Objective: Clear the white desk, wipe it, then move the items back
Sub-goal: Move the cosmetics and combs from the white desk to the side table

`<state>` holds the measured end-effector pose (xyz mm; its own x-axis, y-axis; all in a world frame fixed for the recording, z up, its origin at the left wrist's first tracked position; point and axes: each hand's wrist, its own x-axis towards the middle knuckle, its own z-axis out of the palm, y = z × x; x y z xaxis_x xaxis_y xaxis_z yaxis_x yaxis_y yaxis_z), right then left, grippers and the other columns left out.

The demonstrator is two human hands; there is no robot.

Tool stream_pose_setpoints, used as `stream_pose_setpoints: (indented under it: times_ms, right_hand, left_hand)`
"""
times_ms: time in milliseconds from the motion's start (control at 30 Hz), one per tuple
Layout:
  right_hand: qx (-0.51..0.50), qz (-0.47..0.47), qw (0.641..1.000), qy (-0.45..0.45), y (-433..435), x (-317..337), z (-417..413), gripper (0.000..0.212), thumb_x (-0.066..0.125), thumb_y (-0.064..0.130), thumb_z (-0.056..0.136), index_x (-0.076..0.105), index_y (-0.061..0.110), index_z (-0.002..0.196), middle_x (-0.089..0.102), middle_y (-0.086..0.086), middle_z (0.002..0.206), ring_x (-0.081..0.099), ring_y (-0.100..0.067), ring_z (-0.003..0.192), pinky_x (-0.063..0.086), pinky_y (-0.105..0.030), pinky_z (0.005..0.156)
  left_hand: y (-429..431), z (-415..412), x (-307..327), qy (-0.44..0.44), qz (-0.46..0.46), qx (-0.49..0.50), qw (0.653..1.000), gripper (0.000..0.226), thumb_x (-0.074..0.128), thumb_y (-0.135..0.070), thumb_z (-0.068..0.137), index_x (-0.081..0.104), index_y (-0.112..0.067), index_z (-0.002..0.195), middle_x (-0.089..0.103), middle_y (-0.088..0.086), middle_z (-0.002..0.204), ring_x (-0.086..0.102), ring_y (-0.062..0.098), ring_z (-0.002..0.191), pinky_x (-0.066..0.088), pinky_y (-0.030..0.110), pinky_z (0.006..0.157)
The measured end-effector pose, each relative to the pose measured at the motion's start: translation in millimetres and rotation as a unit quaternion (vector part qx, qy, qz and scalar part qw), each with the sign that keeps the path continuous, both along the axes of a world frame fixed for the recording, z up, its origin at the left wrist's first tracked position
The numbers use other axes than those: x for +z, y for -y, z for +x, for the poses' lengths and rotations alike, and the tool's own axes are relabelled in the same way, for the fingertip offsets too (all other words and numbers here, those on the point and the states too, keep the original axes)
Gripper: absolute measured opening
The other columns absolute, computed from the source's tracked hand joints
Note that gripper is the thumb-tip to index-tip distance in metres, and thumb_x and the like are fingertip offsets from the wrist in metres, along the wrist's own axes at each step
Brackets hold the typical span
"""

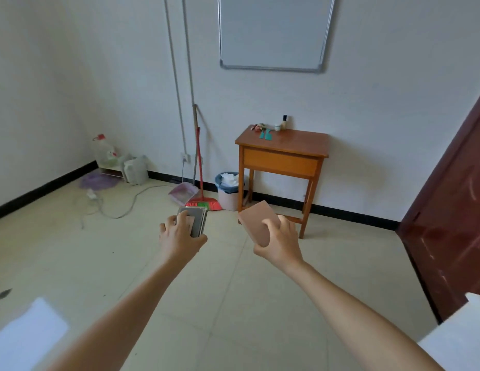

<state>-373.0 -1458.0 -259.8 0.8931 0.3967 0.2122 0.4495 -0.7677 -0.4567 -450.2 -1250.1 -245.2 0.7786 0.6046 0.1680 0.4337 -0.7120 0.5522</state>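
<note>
My left hand (180, 234) grips a small stack of grey-covered books (197, 219), held out over the floor. My right hand (280, 241) grips a pink-brown book (256, 219), tilted, at about the same height. Both arms stretch forward toward a small wooden table (283, 151) against the far wall. On that table lie a teal comb (266, 135), a small bottle (285, 121) and a few small items at its back edge. A white surface (458, 341) shows at the bottom right corner, and another white patch (24, 336) at the bottom left.
A bin (228, 191) with white paper stands left of the wooden table. A red broom (202, 202) and dustpan (184, 192) lean at the wall. Jugs (135, 168) and a cable (121, 207) lie in the left corner. A dark red door (453, 210) is at right. Whiteboard (273, 30) above.
</note>
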Motion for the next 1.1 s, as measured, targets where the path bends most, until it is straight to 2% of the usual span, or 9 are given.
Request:
stream_pose_setpoints:
  times_ms: [133, 267, 600, 733, 900, 1100]
  right_hand:
    - [0.012, 0.001, 1.000, 0.025, -28.5, 10.2, 25.5, 0.062, 0.068, 0.037, 0.071, 0.040, 0.020, 0.123, 0.037, -0.007, 0.125, 0.032, -0.024, 0.110, 0.038, -0.033, 0.090]
    - [0.016, -0.018, 0.998, 0.051, -48.4, 18.9, 65.2, 0.063, 0.068, 0.042, 0.071, 0.040, 0.022, 0.124, 0.038, -0.005, 0.125, 0.033, -0.021, 0.109, 0.040, -0.031, 0.087]
    - [0.032, -0.026, 0.995, 0.089, -109.2, 45.9, 210.8, 0.066, 0.065, 0.049, 0.071, 0.038, 0.024, 0.126, 0.038, -0.003, 0.128, 0.033, -0.021, 0.111, 0.040, -0.032, 0.090]
    - [0.048, -0.046, 0.995, 0.077, -138.8, 35.4, 260.4, 0.065, 0.064, 0.049, 0.070, 0.039, 0.024, 0.125, 0.039, -0.003, 0.126, 0.034, -0.020, 0.109, 0.038, -0.029, 0.086]
    - [0.082, -0.107, 0.990, 0.033, -179.5, -6.4, 301.8, 0.063, 0.058, 0.050, 0.069, 0.037, 0.025, 0.123, 0.039, -0.001, 0.123, 0.034, -0.019, 0.106, 0.036, -0.028, 0.086]
    - [0.069, -0.135, 0.988, 0.014, -234.5, -21.7, 379.1, 0.068, 0.061, 0.052, 0.067, 0.037, 0.024, 0.125, 0.040, -0.002, 0.121, 0.035, -0.021, 0.106, 0.036, -0.030, 0.084]
  left_hand:
    - [-26.6, 17.1, 9.6, 0.013, -0.004, 0.004, 1.000, 0.073, 0.066, -0.027, 0.068, 0.034, -0.019, 0.133, 0.041, 0.013, 0.130, 0.033, 0.030, 0.114, 0.032, 0.037, 0.093]
    - [-41.9, 46.9, 15.4, 0.026, -0.008, -0.009, 1.000, 0.071, 0.065, -0.027, 0.070, 0.033, -0.020, 0.133, 0.042, 0.013, 0.127, 0.033, 0.029, 0.112, 0.032, 0.036, 0.087]
    - [-95.9, 189.9, 40.8, 0.044, -0.006, -0.026, 0.999, 0.071, 0.067, -0.032, 0.074, 0.033, -0.020, 0.135, 0.038, 0.011, 0.135, 0.029, 0.029, 0.121, 0.034, 0.036, 0.093]
    - [-122.7, 234.1, 23.9, 0.048, -0.076, 0.013, 0.996, 0.074, 0.066, -0.029, 0.073, 0.031, -0.020, 0.137, 0.042, 0.013, 0.129, 0.032, 0.028, 0.115, 0.031, 0.034, 0.090]
    - [-164.1, 277.7, -19.7, 0.002, -0.138, 0.043, 0.989, 0.073, 0.065, -0.024, 0.071, 0.033, -0.021, 0.136, 0.046, 0.013, 0.124, 0.033, 0.028, 0.113, 0.031, 0.034, 0.088]
    - [-229.9, 363.1, -36.9, -0.011, -0.132, 0.036, 0.991, 0.072, 0.066, -0.027, 0.072, 0.033, -0.021, 0.136, 0.048, 0.014, 0.124, 0.036, 0.029, 0.112, 0.032, 0.034, 0.084]
